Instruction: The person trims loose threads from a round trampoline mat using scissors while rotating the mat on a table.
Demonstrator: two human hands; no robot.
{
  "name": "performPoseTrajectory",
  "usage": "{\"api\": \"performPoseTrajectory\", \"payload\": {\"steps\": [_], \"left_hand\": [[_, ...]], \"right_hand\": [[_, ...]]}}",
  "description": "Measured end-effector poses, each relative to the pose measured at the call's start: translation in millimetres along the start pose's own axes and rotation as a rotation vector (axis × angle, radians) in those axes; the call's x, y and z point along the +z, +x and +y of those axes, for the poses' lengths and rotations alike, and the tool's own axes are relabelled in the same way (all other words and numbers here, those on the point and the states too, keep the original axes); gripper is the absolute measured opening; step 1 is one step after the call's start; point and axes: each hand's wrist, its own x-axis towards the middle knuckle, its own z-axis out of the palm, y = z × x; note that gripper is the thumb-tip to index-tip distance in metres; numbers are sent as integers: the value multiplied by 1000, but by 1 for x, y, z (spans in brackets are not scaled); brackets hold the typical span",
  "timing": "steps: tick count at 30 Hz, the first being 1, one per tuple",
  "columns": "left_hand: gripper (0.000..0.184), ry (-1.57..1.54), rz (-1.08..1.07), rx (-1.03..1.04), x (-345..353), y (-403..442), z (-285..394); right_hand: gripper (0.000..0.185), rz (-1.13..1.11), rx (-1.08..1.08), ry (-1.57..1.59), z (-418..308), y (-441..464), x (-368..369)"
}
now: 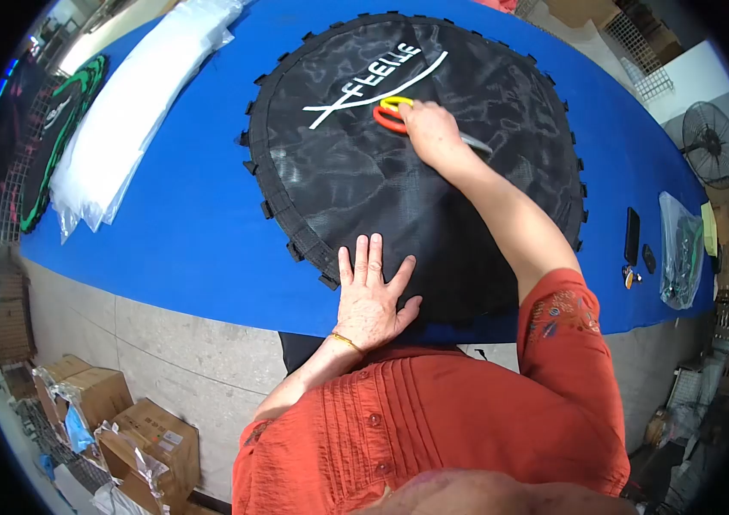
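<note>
A round black mesh mat [364, 172] with tabs around its rim and white lettering [381, 73] near its far side lies on the blue table. My left hand [373, 292] rests flat on the mat's near edge, fingers spread. Farther out, over the mat's middle, my right hand [433, 129] is closed on scissors [390, 118] with red and yellow handles. The scissor blades show partly, to the right of my wrist.
Clear plastic bags [133, 112] lie stacked at the left of the blue table [193, 223]. A phone [632, 236] and a filled plastic bag [680, 249] lie at the right. Beyond are a fan [711, 144] and, on the floor, cardboard boxes [154, 442].
</note>
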Motion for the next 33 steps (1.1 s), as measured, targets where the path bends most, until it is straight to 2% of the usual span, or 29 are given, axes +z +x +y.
{"api": "performPoseTrajectory", "payload": {"steps": [3,5,8,11,12,15,18,23,25,30,33], "left_hand": [[72,-26,-12,-9,0,0,-1],[72,-28,-32,-17,-1,1,-1],[72,-34,-39,-17,-2,2,-2],[72,-31,-38,-18,-1,1,0],[71,-25,-33,-18,-2,1,0],[71,-17,-23,-14,-4,1,1],[70,-12,-10,-13,-3,0,1],[70,-48,-17,-26,-3,0,0],[70,-53,-25,-25,-4,2,-1],[70,-43,-44,-26,-4,1,-1],[70,-40,-39,-26,-4,1,0]], "right_hand": [[20,8,-79,16,-23,-47,-16],[24,151,-159,94,-33,-83,-23],[28,246,-198,77,-33,-96,-22],[26,96,-75,0,-28,-70,-18],[25,-22,-18,2,-24,-51,-19],[20,-68,47,-72,2,-2,-1],[21,-112,75,-14,11,14,-5],[23,32,-133,-14,-14,-67,-25],[23,207,-218,8,-25,-102,-33],[24,261,-210,67,-22,-104,-28],[24,18,-37,3,-7,-54,-16]]}}
